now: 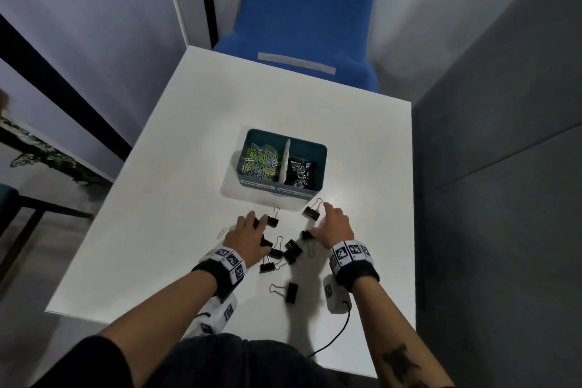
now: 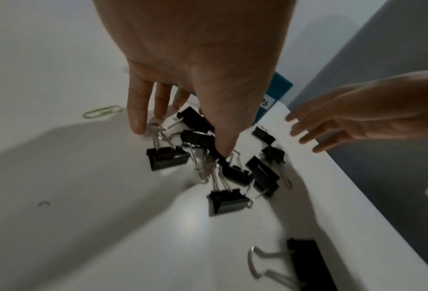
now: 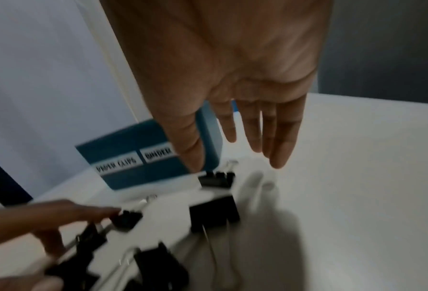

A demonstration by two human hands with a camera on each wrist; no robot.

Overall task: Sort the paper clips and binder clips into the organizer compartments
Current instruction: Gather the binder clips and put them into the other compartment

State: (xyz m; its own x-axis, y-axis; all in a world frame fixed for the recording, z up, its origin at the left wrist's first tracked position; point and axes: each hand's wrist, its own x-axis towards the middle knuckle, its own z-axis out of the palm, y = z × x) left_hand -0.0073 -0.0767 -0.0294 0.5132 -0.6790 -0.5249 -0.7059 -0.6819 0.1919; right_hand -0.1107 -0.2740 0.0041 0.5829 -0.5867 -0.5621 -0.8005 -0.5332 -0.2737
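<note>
While both hands work low over the scattered clips, the risks run from big to small. White surface (image 1: 195, 135) carries everything; its right edge sits close beside the right hand (image 1: 335, 227), so a sweep that way could push clips off the side.

Teal organizer (image 1: 318, 151) stands just beyond both hands, colored paper clips in its left compartment, black binder clips in its right. It looks light; a knuckle bump on the near wall could shove it away or tip it, remixing sorted stock.

Pile of binder clips (image 1: 288, 253) lies between the two wrists, wire handles crossed in the left wrist view. Likely failure: lifting one drags a tangled neighbor, which drops mid-carry or lands in the wrong compartment.

Left hand (image 1: 248, 238) is over the pile, fingers spread downward and touching clips; a closed grasp isn't visible, so I read it as released. Right hand is flat, fingers straight, holding nothing, thumb tip near the binder clip by the organizer (image 1: 311, 213). Both hands converging on the same pile could collide.

One lone binder clip (image 1: 291, 292) sits toward the person, behind both wrists, easy to overlook or knock with a wrist unit.

Smallest: a single paper clip (image 1: 222, 232) left of the left hand. Flat and pale on a white surface, so hard to pinch and easy to miss.
</note>
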